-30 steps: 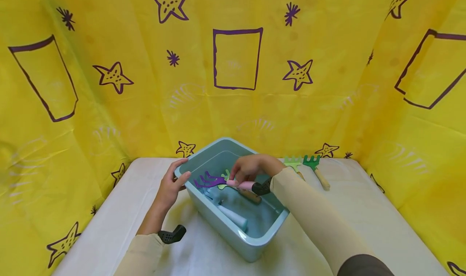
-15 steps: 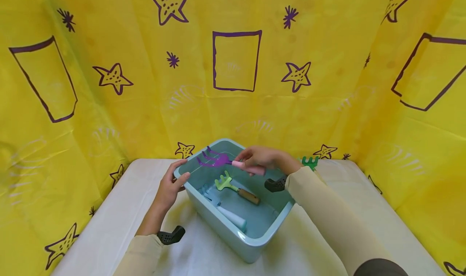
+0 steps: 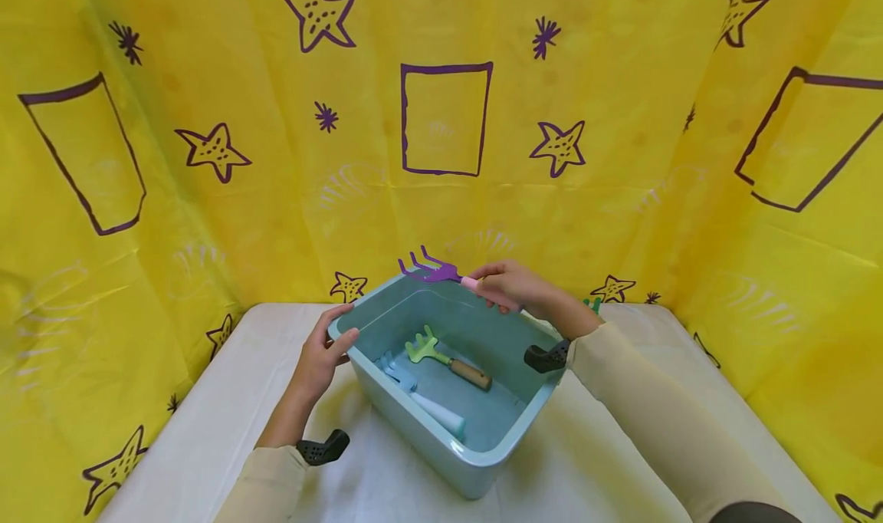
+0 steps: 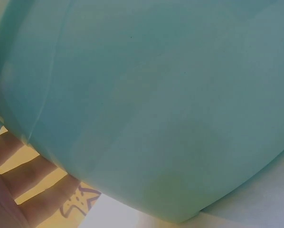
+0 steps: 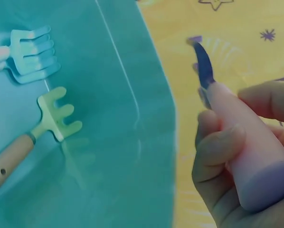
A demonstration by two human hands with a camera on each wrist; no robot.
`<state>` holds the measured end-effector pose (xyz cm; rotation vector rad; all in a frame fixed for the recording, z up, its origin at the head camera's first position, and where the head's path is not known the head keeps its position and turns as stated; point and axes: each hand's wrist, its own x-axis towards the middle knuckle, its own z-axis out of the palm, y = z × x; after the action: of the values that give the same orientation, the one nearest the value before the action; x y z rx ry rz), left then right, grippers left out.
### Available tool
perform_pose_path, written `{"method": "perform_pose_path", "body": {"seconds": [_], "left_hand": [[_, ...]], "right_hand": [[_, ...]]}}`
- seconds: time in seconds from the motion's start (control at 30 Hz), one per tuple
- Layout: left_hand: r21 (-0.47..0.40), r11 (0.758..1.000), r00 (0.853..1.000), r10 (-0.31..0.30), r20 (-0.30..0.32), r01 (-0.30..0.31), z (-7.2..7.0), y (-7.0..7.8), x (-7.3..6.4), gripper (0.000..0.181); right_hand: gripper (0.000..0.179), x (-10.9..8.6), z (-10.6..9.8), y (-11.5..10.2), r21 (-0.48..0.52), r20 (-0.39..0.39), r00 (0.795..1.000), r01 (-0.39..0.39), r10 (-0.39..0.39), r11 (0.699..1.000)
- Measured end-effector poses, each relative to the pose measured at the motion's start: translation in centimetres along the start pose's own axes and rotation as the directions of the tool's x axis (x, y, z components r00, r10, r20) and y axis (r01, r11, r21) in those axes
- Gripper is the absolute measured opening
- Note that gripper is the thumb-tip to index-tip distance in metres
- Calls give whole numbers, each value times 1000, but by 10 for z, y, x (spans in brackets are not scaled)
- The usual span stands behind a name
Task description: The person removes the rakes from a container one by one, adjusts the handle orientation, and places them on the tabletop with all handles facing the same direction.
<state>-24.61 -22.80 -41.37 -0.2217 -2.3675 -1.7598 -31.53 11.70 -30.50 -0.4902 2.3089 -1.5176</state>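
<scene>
Over the far rim of the tub (image 3: 421,442), the right hand (image 3: 517,285) grips a purple rake (image 3: 448,273) by its pink handle (image 5: 256,142), the natural hold. The left hand (image 3: 327,354) clasps the left corner, seemingly steadying the tub. Inside lie a green rake (image 3: 464,370) and a blue rake (image 3: 431,408); no lettering is readable.

Creased yellow curtains (image 3: 441,201) — printed with purple-outlined starfish (image 3: 318,18) and spiky bursts (image 3: 326,116) — wall the space from nine o'clock through twelve to three; a white tabletop (image 3: 234,385) spreads below, toward six o'clock, in soft light.
</scene>
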Motion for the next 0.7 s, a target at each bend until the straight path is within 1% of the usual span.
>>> {"method": "perform_pose_path", "body": {"seconds": [0.1, 0.23, 0.27, 0.47, 0.7], "left_hand": [[-1, 1000, 1000, 7, 0, -7, 0, 1, 0, 49], [4, 1000, 1000, 2, -2, -2, 0, 0, 0, 49], [5, 1000, 1000, -2, -1, 2, 0, 0, -1, 49], [2, 1000, 1000, -11, 0, 11, 0, 1, -2, 51], [-11, 1000, 1000, -13, 7, 13, 0, 2, -1, 52]], "right_hand": [[35, -6, -9, 0, 35, -61, 998, -10, 12, 999], [36, -16, -22, 3, 74, -141, 989, -29, 39, 997], [36, -18, -25, 4, 85, -161, 985, -41, 54, 996], [39, -32, -38, 15, 71, -265, 957, -103, 118, 992], [44, -46, -53, 42, 77, -345, 923, -151, 168, 986]]}}
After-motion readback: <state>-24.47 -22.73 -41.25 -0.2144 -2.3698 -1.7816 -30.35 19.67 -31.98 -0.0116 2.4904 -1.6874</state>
